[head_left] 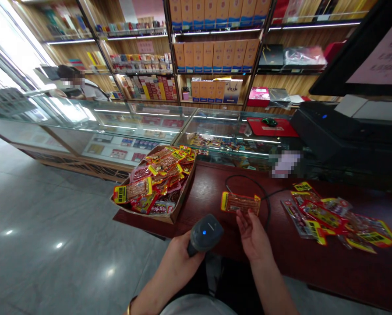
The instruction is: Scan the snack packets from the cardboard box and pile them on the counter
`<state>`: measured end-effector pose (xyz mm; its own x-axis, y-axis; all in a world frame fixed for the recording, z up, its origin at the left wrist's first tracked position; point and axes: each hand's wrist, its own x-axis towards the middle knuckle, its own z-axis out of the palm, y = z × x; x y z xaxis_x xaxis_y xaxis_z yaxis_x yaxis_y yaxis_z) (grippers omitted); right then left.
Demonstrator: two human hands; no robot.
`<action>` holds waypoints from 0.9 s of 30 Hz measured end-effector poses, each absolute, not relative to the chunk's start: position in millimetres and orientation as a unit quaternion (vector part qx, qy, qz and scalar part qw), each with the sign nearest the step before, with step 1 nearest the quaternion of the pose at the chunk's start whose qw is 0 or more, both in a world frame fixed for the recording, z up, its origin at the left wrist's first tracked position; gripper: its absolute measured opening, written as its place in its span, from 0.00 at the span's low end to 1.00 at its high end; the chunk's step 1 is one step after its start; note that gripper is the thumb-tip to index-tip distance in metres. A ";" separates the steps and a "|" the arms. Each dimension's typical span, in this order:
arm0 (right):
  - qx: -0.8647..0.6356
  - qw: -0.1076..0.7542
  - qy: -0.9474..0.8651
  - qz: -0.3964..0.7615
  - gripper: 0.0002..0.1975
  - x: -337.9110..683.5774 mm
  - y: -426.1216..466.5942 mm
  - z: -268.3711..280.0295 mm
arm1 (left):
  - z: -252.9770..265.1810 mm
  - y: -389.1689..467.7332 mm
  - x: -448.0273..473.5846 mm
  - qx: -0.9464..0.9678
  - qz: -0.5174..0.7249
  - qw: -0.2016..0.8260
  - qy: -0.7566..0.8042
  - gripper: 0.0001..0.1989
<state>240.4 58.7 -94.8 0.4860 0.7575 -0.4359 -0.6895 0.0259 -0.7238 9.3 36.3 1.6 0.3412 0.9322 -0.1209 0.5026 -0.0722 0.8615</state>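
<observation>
My left hand (182,258) is wrapped round the handle of a dark grey barcode scanner (207,232), which shows a small blue light. Its head points forward over the table edge. My right hand (253,236) has its fingertips at the lower edge of a red and yellow snack packet (240,203) with a clear middle showing brown strips. The fingers look closed on that edge, partly hidden by the packet. A black cable (248,176) curves behind the packet.
A cardboard box (185,188) heaped with similar packets stands to the left. Several loose packets (327,216) lie on the dark wooden counter (212,179) at right. Behind are glass display cases (133,114), a monitor (356,52) and stocked shelves. A person (84,85) is at far left.
</observation>
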 end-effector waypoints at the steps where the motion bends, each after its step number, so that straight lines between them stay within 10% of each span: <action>1: -0.476 0.715 -0.012 0.512 0.16 235.7 57.2 -98.1 | 1.9 36.4 10.1 0.687 0.245 0.442 0.523 0.09; 19: -0.403 0.724 0.103 0.550 0.14 200.4 50.4 -104.2 | 0.3 36.3 12.0 0.653 0.262 0.461 0.541 0.09; 27: -0.404 0.808 0.153 0.400 0.09 337.4 43.9 -84.8 | -5.1 39.5 10.0 0.662 0.255 0.450 0.542 0.08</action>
<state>337.4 43.9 -84.8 0.6333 0.5230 -0.5704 -0.7701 0.3535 -0.5310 10.0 39.5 -5.1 0.2830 0.9473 -0.1501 0.4885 -0.0076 0.8725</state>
